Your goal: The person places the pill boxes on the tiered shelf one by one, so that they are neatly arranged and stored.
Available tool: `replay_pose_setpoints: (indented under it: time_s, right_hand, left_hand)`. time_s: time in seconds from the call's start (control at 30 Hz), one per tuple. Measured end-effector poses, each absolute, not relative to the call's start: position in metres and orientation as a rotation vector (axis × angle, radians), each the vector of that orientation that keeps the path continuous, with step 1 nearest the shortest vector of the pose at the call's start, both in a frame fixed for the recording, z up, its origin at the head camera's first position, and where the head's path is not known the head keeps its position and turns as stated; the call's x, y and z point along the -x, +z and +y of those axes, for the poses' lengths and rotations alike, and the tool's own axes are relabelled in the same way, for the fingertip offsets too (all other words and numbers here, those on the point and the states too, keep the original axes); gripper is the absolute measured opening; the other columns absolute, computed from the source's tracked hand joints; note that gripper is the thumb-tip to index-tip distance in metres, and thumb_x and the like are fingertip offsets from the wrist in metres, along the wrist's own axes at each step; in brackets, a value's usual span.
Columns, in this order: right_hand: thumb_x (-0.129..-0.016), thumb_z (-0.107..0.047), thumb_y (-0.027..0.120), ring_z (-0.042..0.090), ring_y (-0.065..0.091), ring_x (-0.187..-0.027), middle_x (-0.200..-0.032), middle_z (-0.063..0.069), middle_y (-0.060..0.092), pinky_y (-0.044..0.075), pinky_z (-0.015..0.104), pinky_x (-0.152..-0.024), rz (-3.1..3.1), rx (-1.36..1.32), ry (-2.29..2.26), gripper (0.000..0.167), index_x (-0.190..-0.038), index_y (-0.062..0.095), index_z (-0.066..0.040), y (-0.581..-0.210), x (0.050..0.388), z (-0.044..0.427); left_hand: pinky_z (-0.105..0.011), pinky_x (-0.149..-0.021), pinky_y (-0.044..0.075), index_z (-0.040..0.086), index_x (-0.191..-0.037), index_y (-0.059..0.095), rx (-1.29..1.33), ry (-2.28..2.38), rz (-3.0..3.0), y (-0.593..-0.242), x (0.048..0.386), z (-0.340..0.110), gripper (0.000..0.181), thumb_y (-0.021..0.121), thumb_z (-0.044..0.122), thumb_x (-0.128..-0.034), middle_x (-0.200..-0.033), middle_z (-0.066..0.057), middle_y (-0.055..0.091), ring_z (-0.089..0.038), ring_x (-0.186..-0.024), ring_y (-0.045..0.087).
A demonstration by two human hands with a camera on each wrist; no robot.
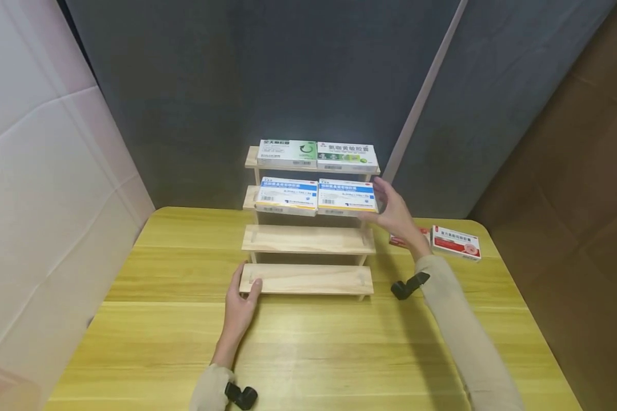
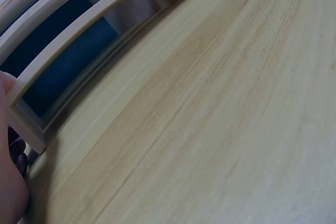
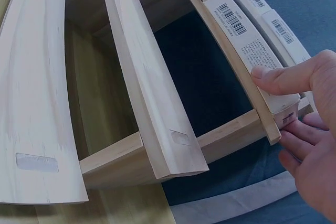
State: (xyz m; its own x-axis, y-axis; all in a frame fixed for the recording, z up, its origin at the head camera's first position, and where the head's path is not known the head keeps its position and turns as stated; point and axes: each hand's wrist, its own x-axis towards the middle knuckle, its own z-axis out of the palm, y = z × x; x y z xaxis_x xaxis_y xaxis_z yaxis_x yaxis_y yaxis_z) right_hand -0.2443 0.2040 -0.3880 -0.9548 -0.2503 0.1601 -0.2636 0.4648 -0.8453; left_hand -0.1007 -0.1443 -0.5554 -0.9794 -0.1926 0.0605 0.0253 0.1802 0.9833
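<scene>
Nearest our camera, a right sleeve (image 1: 457,325) and a left sleeve (image 1: 212,389), both pale, reach in over a wood-grain table (image 1: 313,354), each with a small black device (image 1: 245,397) strapped at the cuff. We see the left hand (image 1: 240,305) gripping the left end of the bottom step (image 1: 308,279) of a four-step wooden rack, its thumb on top of the board and its fingers along the side. The right hand (image 1: 397,220) holds the right end of a blue-and-white medicine box, the right-hand one (image 1: 347,195) of a pair on the second step from the top; from the right wrist we see the thumb (image 3: 273,80) pressed to its long side below the barcode, with fingers curled about the end. Just beside it on the same step lies the left-hand box (image 1: 288,194) of the pair, in matching print. Above them, on the top step, we find two green-and-white boxes side by side, one at left (image 1: 287,153) and one at right (image 1: 346,157). The third step down (image 1: 308,240) stands between the blue pair and the bottom board. Right of the rack, on the table, lie two red-and-white boxes: one in plain view (image 1: 456,242), the other (image 1: 400,241) partly hidden from us by the right wrist. A dark curtain (image 1: 313,68) hangs behind, with white cloth (image 1: 41,142) to the left and brown cloth (image 1: 571,217) to the right.
</scene>
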Motion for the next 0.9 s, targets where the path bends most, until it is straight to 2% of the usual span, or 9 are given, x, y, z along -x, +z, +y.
replay_pose_setpoints:
  time_s: [0.27, 0.53, 0.9]
  right_hand:
    - [-0.081, -0.018, 0.085, 0.040, 0.032, -0.151, -0.163, 0.021, 0.032, 0.023, 0.057, -0.126, -2.698, -0.457, 1.513, 0.103, -0.161, 0.021, -0.004, -0.389, 0.245, 0.202]
    - [-0.083, -0.018, 0.083, 0.035, 0.026, -0.154, -0.166, 0.019, 0.026, 0.020, 0.053, -0.128, -2.732, -0.490, 1.523, 0.103, -0.162, 0.017, -0.004, -0.390, 0.247, 0.201]
    - [-0.082, -0.027, 0.084, 0.036, 0.022, -0.155, -0.167, 0.016, 0.027, 0.020, 0.054, -0.128, -2.840, -0.503, 1.302, 0.106, -0.161, 0.018, -0.003, -0.382, 0.247, 0.224]
  left_hand:
    - [-0.055, -0.128, 0.018, 0.005, -0.161, 0.021, -0.184, -1.920, -2.288, -0.554, 0.102, -0.145, 0.068, 0.056, 0.020, -0.1045, -0.166, -0.018, 0.026, -0.037, -0.155, 0.021]
    - [-0.058, -0.127, 0.018, 0.001, -0.160, 0.021, -0.206, -1.957, -2.298, -0.539, 0.098, -0.143, 0.068, 0.057, 0.017, -0.1039, -0.166, -0.020, 0.024, -0.040, -0.155, 0.018]
    - [-0.056, -0.127, 0.021, 0.003, -0.161, 0.020, -0.190, -1.923, -2.296, -0.555, 0.102, -0.145, 0.069, 0.057, 0.018, -0.1041, -0.166, -0.019, 0.025, -0.039, -0.154, 0.022]
